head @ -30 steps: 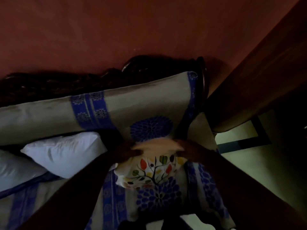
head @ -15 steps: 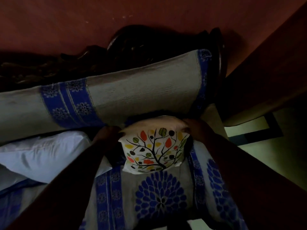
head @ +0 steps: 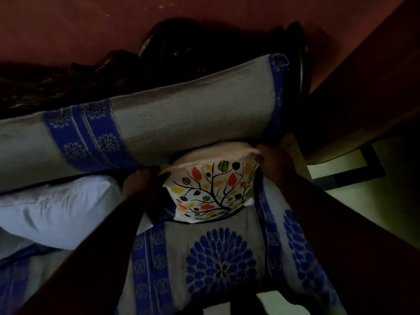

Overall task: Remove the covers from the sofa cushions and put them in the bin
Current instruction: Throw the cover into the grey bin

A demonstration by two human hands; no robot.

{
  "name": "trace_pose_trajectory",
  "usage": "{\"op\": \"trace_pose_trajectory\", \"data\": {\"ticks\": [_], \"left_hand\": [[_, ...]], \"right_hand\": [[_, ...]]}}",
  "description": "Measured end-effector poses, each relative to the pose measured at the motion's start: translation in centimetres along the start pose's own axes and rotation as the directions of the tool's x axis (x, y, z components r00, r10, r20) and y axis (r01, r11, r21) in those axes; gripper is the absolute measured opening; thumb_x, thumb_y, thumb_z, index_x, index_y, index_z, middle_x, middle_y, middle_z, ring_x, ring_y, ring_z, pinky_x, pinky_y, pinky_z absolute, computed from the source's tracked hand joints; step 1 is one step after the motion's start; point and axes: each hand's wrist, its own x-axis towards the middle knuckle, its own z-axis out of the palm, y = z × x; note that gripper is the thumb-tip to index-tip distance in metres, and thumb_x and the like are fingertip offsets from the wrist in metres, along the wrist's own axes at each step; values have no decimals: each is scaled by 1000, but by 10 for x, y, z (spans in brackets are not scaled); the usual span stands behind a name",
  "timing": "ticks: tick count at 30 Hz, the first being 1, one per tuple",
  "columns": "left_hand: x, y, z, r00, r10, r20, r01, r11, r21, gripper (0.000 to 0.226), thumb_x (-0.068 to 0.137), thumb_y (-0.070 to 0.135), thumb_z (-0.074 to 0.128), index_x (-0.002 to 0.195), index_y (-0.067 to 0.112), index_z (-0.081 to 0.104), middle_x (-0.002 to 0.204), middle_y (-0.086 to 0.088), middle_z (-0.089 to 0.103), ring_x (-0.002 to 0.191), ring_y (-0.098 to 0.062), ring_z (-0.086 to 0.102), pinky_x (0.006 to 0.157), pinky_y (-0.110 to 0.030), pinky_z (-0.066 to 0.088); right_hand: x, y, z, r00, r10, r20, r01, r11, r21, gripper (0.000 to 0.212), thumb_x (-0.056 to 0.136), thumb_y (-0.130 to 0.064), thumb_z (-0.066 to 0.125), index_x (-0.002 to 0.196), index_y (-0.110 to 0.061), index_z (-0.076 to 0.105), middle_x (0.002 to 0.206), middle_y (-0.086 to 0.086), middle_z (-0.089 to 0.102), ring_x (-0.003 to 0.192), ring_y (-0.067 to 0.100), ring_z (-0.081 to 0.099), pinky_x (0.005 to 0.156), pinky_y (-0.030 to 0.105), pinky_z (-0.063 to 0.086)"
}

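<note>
We see the cushion [head: 210,189], in its tree-print cover, standing on the sofa seat [head: 227,258] at the centre of the view, its top edge tucked under the backrest [head: 181,123] at 12 o'clock. A white pillow [head: 59,212] lies at 9 o'clock, just beside our left arm, with a dark gap between it and the cushion. At 3 o'clock the seat edge drops off to a pale floor [head: 354,201], with a dark wooden panel [head: 375,76] above it at 2 o'clock. The clearest room lies toward 6 o'clock, over the blue flower print on the seat.

Our left hand [head: 141,181] reaches in from 7 o'clock and sits at the cushion's upper left corner, fingers curled over the cover's edge; its grip looks clenched on the cover, though the dim light hides the fingertips. Our right hand [head: 275,160] comes in from 4 o'clock and holds the upper right corner, its grip pinching the cover's pale top edge. Both forearms stretch forward, converging on the cushion.
</note>
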Motion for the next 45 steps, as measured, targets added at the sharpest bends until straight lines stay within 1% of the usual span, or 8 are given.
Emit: {"op": "trace_pose_trajectory", "data": {"ticks": [9,17,22,25,28,33,37,45], "left_hand": [[-22,14,-27,997,-4,-80,-9,986,-167,47,97,59,37,118,28,67,118,1,69,108,-25,65,80,-28,44],[-146,47,-72,985,-57,-163,-107,542,-834,69,91,70,50,124,11,65,117,-18,69,108,-35,66,78,-33,55],[-256,73,-101,977,121,-175,-204,307,-930,77,84,69,60,147,28,48,148,-4,51,131,-22,52,104,-49,49],[-311,79,-106,948,250,-195,-267,298,-916,78,80,74,62,147,36,45,143,4,50,128,-20,50,97,-47,51],[-371,86,-112,885,388,-256,-367,243,-898,58,93,58,56,145,34,45,134,9,48,121,-13,51,104,-48,47],[-482,112,-117,729,628,-274,-480,183,-858,29,101,44,49,129,37,53,123,18,59,116,-3,56,99,-27,47],[-572,154,-111,593,769,-238,-537,157,-829,63,90,56,53,145,27,48,142,4,53,130,-15,51,104,-38,46],[-733,243,-47,311,941,-131,-599,87,-796,60,91,57,60,141,23,53,126,3,62,115,-11,58,98,-36,48]], "right_hand": [[-24,-22,-29,997,69,-18,-54,896,440,47,97,-34,64,141,-18,55,141,8,58,128,27,55,104,39,46],[-128,-58,-90,985,174,19,-109,522,846,54,100,-41,59,147,-18,47,151,6,49,137,21,48,112,36,39],[-244,-63,-126,967,240,-84,-24,416,909,59,100,-41,58,151,-15,42,149,0,49,139,14,43,98,15,31],[-317,-64,-138,929,311,-199,56,415,908,56,101,-38,58,148,-13,45,150,0,49,140,17,44,99,8,31],[-399,-61,-153,874,394,-285,126,383,915,57,99,-47,57,149,-22,45,151,-2,47,136,14,46,109,27,37],[-546,-43,-168,755,546,-363,243,281,928,59,101,-43,55,153,-20,39,152,-3,46,131,9,48,99,21,41],[-659,-12,-183,593,684,-424,301,299,905,58,101,-42,56,151,-19,41,152,1,47,134,12,46,106,29,39],[-852,83,-179,311,832,-460,321,363,875,60,100,-45,56,151,-19,40,153,3,46,137,13,45,111,29,35]]}}
